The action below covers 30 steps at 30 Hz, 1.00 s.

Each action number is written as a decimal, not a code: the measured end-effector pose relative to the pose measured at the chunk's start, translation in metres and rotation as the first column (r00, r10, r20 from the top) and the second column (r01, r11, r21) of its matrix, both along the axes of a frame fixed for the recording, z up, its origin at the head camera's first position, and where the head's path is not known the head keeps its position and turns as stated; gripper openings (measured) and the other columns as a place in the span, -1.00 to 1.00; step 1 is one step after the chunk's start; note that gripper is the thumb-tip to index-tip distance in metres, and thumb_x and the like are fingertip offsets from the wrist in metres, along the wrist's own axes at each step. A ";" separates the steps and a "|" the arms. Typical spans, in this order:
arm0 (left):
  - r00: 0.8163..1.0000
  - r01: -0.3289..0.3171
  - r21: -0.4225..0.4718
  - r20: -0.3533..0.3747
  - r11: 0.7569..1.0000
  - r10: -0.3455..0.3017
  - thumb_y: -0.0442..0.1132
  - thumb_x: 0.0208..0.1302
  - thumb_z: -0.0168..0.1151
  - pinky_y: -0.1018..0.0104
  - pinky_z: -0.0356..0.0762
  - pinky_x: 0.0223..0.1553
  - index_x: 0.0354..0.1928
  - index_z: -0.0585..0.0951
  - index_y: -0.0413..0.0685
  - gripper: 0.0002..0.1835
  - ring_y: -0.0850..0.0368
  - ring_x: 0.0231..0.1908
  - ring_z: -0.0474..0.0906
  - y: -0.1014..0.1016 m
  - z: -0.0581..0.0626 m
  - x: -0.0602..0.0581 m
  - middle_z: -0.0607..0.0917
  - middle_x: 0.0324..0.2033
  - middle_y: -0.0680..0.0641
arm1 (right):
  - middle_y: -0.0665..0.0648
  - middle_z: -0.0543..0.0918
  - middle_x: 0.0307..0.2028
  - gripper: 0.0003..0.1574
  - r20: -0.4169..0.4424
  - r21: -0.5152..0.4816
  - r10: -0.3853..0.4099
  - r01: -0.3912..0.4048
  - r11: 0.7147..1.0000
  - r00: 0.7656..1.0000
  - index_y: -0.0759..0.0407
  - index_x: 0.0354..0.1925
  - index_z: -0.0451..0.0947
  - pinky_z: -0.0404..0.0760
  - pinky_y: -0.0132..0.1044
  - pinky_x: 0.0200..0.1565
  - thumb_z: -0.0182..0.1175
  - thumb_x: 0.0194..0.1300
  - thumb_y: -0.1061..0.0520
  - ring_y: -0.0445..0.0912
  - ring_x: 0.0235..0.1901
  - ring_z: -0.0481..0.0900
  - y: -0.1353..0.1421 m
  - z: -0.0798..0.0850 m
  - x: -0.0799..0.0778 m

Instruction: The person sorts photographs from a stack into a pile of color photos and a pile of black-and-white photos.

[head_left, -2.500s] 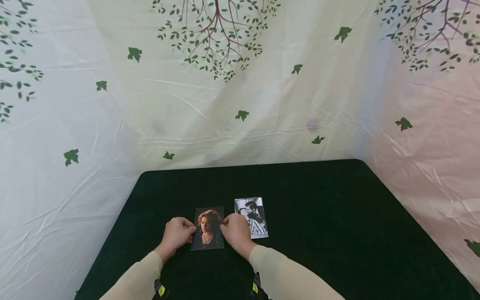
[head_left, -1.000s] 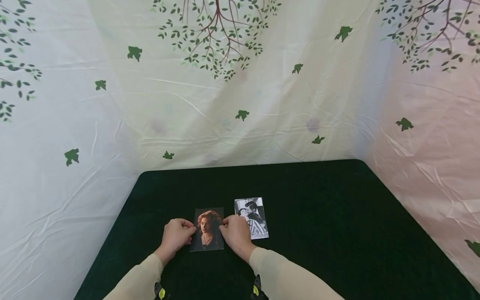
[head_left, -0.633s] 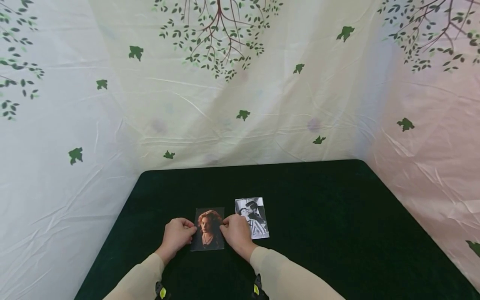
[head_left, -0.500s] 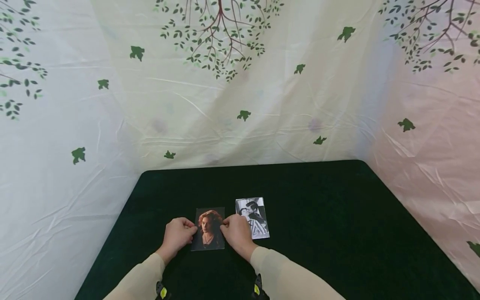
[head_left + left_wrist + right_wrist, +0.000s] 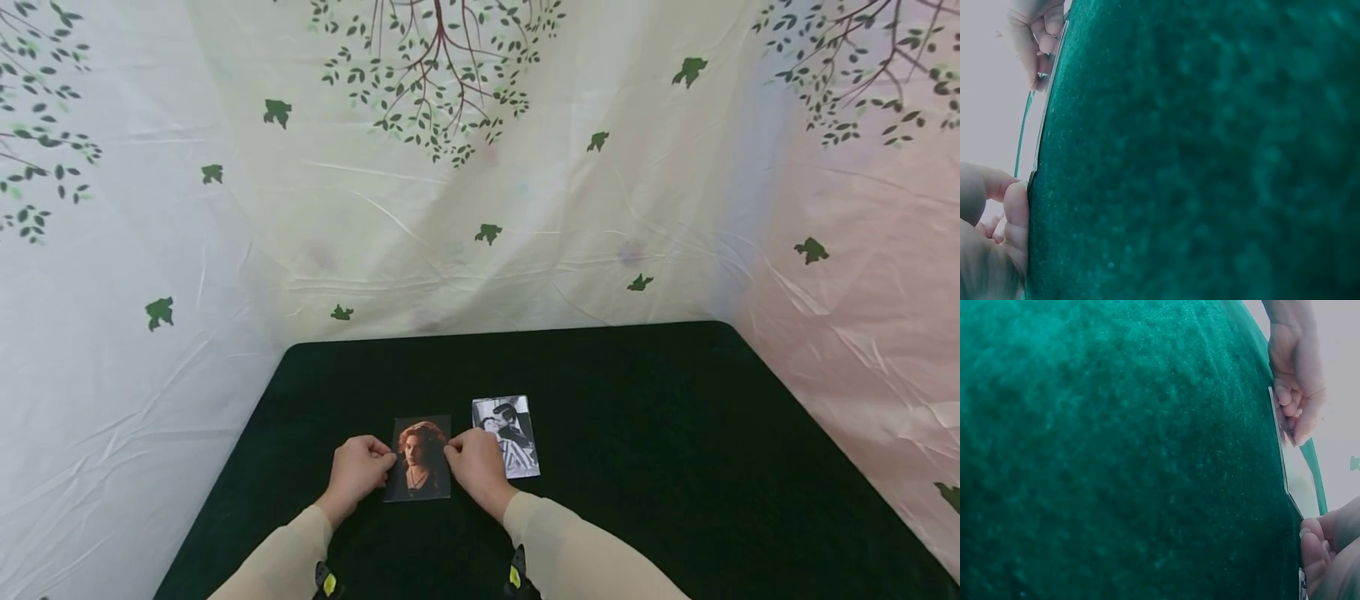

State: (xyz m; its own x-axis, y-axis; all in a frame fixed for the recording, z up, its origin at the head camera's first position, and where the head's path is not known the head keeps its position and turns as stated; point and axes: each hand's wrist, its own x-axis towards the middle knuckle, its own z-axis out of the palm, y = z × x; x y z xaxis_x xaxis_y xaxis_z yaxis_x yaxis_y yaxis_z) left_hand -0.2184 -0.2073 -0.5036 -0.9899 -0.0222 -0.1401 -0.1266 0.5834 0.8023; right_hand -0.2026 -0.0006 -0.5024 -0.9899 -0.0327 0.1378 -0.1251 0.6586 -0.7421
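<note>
So there are 2 picture cards on the dark green worktop (image 5: 637, 417), and the dark portrait card (image 5: 417, 458) is near the front edge, a bit left of the middle. Fingers of the left hand (image 5: 356, 473) pinch its left edge, and those of the right hand (image 5: 480, 468) pinch the right edge. The black-and-white card (image 5: 519, 433) lies just to the right, partly hidden behind the right hand. Can't tell if they're touching. Leaf-print fabric (image 5: 525, 200) hangs behind everything.
</note>
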 end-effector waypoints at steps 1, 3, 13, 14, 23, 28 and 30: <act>1.000 0.001 0.000 -0.003 1.000 -0.001 -0.27 0.24 0.29 0.28 0.56 -0.50 -0.35 0.62 -0.14 -0.92 0.13 -0.53 0.55 0.000 0.000 0.000 0.60 -0.51 -0.05 | 0.00 0.71 -0.49 -0.86 0.006 -0.008 0.000 0.001 1.000 1.000 0.20 -0.32 0.75 0.47 -0.40 -0.53 0.30 0.24 0.16 -0.31 -0.61 0.50 0.000 0.000 0.000; 1.000 0.000 -0.001 -0.007 1.000 0.000 -0.27 0.24 0.29 0.28 0.55 -0.51 -0.35 0.62 -0.14 -0.92 0.14 -0.54 0.55 -0.001 -0.001 0.000 0.60 -0.52 -0.05 | -0.02 0.69 -0.50 -0.88 0.028 -0.032 -0.007 0.008 0.999 1.000 0.19 -0.31 0.75 0.49 -0.41 -0.54 0.31 0.23 0.17 -0.32 -0.61 0.50 0.000 -0.001 0.000; 1.000 -0.004 0.010 -0.009 1.000 0.004 -0.27 0.24 0.29 0.27 0.55 -0.50 -0.33 0.63 -0.14 -0.92 0.13 -0.53 0.53 -0.002 0.000 0.001 0.60 -0.52 -0.05 | -0.08 0.62 -0.61 -0.93 0.040 -0.091 -0.040 0.043 0.995 0.998 0.20 -0.36 0.74 0.49 -0.42 -0.59 0.36 0.16 0.20 -0.32 -0.68 0.51 -0.002 -0.004 -0.003; 1.000 -0.005 0.012 -0.009 1.000 0.005 -0.26 0.24 0.29 0.27 0.56 -0.49 -0.33 0.63 -0.14 -0.92 0.13 -0.53 0.53 -0.002 0.000 0.001 0.59 -0.51 -0.05 | -0.08 0.62 -0.61 -0.93 0.041 -0.093 -0.042 0.045 0.995 0.998 0.19 -0.36 0.74 0.49 -0.42 -0.59 0.36 0.16 0.20 -0.32 -0.68 0.51 -0.002 -0.004 -0.003; 1.000 -0.022 0.020 -0.006 1.000 0.022 -0.25 0.24 0.29 0.27 0.56 -0.49 -0.31 0.63 -0.14 -0.90 0.12 -0.53 0.53 -0.003 0.000 0.002 0.60 -0.51 -0.05 | -0.08 0.61 -0.61 -0.92 0.061 -0.122 -0.036 0.043 0.992 0.997 0.18 -0.35 0.73 0.50 -0.41 -0.57 0.32 0.21 0.20 -0.30 -0.66 0.53 -0.002 -0.004 -0.002; 0.999 -0.033 0.047 0.003 0.998 0.033 -0.23 0.25 0.29 0.27 0.57 -0.48 -0.28 0.63 -0.16 -0.88 0.12 -0.52 0.53 -0.003 0.000 0.004 0.60 -0.50 -0.06 | -0.03 0.63 -0.58 -0.87 0.069 -0.251 -0.027 0.044 0.967 0.997 0.20 -0.31 0.72 0.54 -0.37 -0.56 0.27 0.25 0.17 -0.25 -0.65 0.57 0.008 -0.004 0.000; 0.999 -0.033 0.068 0.010 0.997 0.032 -0.22 0.26 0.28 0.27 0.57 -0.47 -0.25 0.63 -0.17 -0.86 0.11 -0.52 0.53 -0.002 0.001 0.006 0.60 -0.49 -0.07 | 0.01 0.65 -0.55 -0.85 0.089 -0.323 -0.046 0.072 0.944 0.995 0.19 -0.28 0.71 0.57 -0.34 -0.54 0.26 0.25 0.15 -0.21 -0.64 0.60 0.020 -0.001 0.003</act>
State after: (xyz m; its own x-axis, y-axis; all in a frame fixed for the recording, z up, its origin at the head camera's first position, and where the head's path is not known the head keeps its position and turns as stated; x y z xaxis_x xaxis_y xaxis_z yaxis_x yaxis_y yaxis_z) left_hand -0.2127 -0.2094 -0.5026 -0.9875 -0.0444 -0.1514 -0.1521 0.5228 0.8388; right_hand -0.1992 0.0190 -0.5038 -0.9968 0.0596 0.0523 -0.0255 0.3842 -0.9229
